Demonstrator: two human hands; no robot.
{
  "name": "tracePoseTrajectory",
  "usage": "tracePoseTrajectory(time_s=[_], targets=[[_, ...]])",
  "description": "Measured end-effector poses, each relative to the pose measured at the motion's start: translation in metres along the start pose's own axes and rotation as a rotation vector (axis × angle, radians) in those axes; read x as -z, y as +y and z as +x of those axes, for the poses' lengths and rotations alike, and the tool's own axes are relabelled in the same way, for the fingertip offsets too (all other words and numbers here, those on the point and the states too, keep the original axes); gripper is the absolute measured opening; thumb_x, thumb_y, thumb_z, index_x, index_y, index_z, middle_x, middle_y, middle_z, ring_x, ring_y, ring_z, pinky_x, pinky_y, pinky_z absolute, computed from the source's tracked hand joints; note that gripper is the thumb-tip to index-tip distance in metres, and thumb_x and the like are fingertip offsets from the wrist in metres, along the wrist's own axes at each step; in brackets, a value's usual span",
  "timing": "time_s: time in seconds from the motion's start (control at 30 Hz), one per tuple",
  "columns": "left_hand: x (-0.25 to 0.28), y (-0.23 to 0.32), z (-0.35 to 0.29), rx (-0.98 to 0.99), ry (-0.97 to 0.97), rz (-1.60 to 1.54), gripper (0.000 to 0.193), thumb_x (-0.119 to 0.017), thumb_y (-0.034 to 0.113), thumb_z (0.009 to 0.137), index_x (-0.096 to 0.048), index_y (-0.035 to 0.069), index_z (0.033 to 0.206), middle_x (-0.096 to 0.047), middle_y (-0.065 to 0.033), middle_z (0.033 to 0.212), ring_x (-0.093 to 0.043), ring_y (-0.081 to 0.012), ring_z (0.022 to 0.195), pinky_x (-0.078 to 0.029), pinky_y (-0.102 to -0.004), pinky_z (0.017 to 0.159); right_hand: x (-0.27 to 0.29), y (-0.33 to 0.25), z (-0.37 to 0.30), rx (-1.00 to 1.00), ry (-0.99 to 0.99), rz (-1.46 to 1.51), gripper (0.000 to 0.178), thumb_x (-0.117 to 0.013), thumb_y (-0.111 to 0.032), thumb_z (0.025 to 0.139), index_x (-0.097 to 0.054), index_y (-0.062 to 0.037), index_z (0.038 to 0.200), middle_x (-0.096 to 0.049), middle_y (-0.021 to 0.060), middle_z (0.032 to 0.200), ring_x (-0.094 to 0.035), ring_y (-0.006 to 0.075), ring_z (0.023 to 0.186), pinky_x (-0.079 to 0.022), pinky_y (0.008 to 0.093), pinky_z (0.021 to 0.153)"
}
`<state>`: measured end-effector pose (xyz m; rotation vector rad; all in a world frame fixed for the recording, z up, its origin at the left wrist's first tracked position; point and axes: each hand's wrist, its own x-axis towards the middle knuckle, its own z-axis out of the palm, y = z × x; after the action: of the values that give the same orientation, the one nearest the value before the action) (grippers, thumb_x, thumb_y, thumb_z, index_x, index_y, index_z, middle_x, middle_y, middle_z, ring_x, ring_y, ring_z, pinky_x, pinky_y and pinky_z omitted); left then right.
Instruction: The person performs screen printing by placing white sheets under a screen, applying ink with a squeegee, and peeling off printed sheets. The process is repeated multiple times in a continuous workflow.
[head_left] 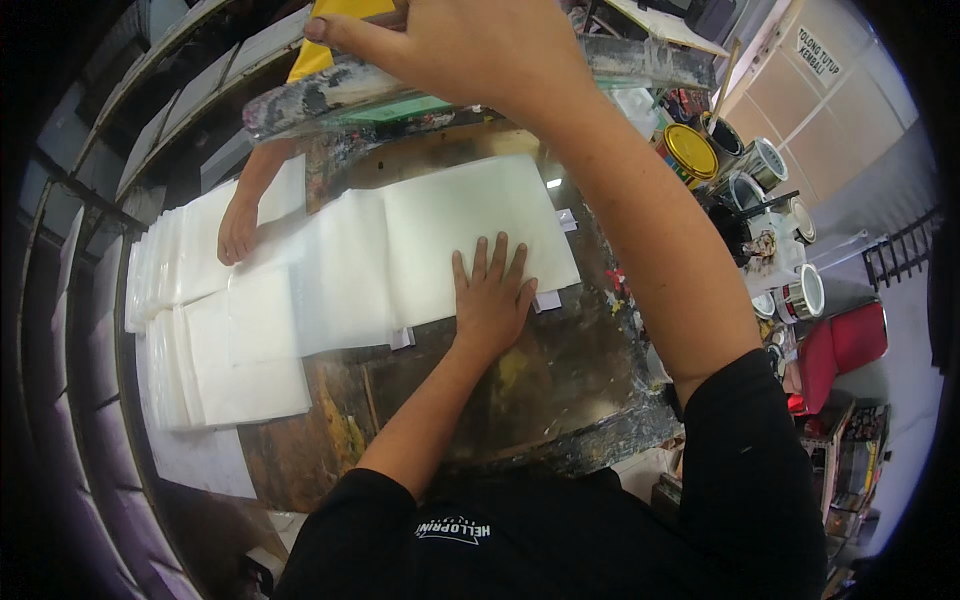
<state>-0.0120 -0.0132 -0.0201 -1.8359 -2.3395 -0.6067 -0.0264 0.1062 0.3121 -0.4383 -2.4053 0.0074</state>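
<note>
My left hand [492, 295] lies flat, fingers spread, on a milky white plastic sheet or bag [460, 215] on the dark table. My right arm is raised across the view. My right hand [470, 50] overlaps a paint-stained bar of a raised frame [340, 90], its thumb stretched out to the left. Its other fingers are mostly hidden or cut off by the upper edge, so its grip does not show. Across the table another person's hand [238, 230] rests near stacked, overlapping white sheets [245, 350].
Stained table [510, 380] carries small pale tabs [548, 300] beside the sheet. Paint cans, one with a yellow lid [690, 150], crowd the right side. A red chair [845, 345] stands beyond them. Metal racks [75, 190] line the left. Another person's yellow garment [340, 20] shows behind the frame.
</note>
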Motion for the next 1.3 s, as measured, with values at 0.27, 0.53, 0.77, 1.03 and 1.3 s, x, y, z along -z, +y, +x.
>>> tracePoseTrajectory(time_s=[0.27,0.53,0.77,1.03,1.3], targets=[[-0.002,-0.004,0.015,0.1,-0.116,-0.034,0.05,-0.04,0.036,0.114,-0.052,0.017,0.158,-0.041,-0.0086,0.169,-0.034,-0.0338,0.158,-0.013,-0.0649,0.128,0.009,0.005,-0.004,0.092,0.059,0.055,0.083,-0.046,-0.068,0.102,-0.076,0.0037,0.071,-0.07,0.0226,0.065,-0.071,0.0382,0.064,-0.056,0.0479,0.064],[0.01,-0.009,0.014,0.033,-0.096,0.014,0.057,-0.045,0.046,0.11,-0.052,0.014,0.158,-0.042,-0.0124,0.168,-0.035,-0.0358,0.157,-0.012,-0.0694,0.126,0.001,0.003,0.001,0.033,-0.068,-0.031,0.079,-0.046,-0.069,0.101,-0.08,-0.0008,0.083,-0.073,0.0204,0.072,-0.073,0.0374,0.074,-0.055,0.0493,0.074],[0.006,-0.009,0.005,-0.009,-0.029,0.014,0.064,-0.046,0.052,0.108,-0.049,0.013,0.159,-0.039,-0.0149,0.169,-0.031,-0.0395,0.158,-0.011,-0.0709,0.126,0.0,-0.001,-0.008,0.041,0.08,0.106,0.082,-0.04,-0.078,0.1,-0.082,-0.0079,0.11,-0.077,0.0194,0.086,-0.075,0.0345,0.08,-0.057,0.0468,0.075],[0.033,-0.01,0.005,0.063,0.189,-0.014,0.076,-0.06,0.054,0.104,-0.043,0.007,0.162,-0.047,-0.0171,0.164,-0.046,-0.04,0.149,-0.03,-0.0597,0.124,-0.002,-0.011,-0.005,0.006,0.004,-0.025,0.088,-0.044,-0.079,0.098,-0.079,0.0006,0.082,-0.073,0.022,0.074,-0.074,0.0392,0.077,-0.057,0.0486,0.071],[0.205,-0.054,-0.02,0.455,0.228,-1.186,0.106,-0.099,0.03,0.074,-0.044,-0.008,0.156,-0.073,-0.0161,0.118,-0.07,-0.0188,0.109,-0.056,-0.033,0.094,-0.04,-0.002,-0.119,0.097,-0.181,-0.049,0.05,-0.072,-0.049,0.089,-0.07,-0.0033,0.108,-0.073,0.0191,0.096,-0.07,0.0397,0.091,-0.052,0.0511,0.087]])
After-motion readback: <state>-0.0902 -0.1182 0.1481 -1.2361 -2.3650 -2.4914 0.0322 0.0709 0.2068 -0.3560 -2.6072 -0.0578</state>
